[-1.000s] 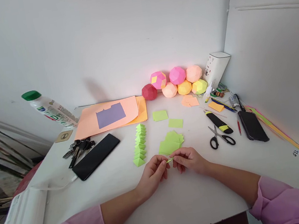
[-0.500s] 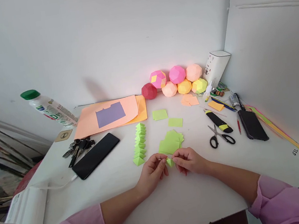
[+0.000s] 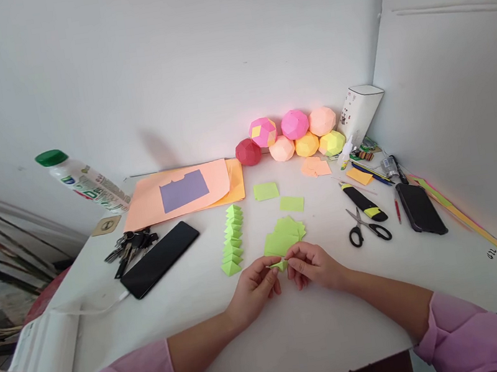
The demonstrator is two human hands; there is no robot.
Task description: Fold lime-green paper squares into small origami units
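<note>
A small folded green paper piece [image 3: 280, 266] is pinched between my two hands, low in the middle of the view. My left hand [image 3: 255, 285] grips its left end with thumb and index finger. On the right end, the fingertips of my right hand [image 3: 313, 266] are closed. Just beyond my hands lies a pile of loose green paper pieces [image 3: 283, 236]. A row of folded green units [image 3: 232, 239] runs away from me, left of the pile. Two flat green rectangles [image 3: 265, 191] lie farther back.
Scissors [image 3: 363, 229], a cutter [image 3: 364, 201] and a black phone-like object [image 3: 420, 208] lie right. Paper balls [image 3: 294, 124] are stacked by the wall. At left are orange sheets [image 3: 146, 196], a black device [image 3: 161, 259], keys [image 3: 131, 248] and a bottle [image 3: 87, 181].
The green piece between my fingers has turned and now looks flatter and narrower. My right hand has shifted slightly; my left hand has barely moved.
</note>
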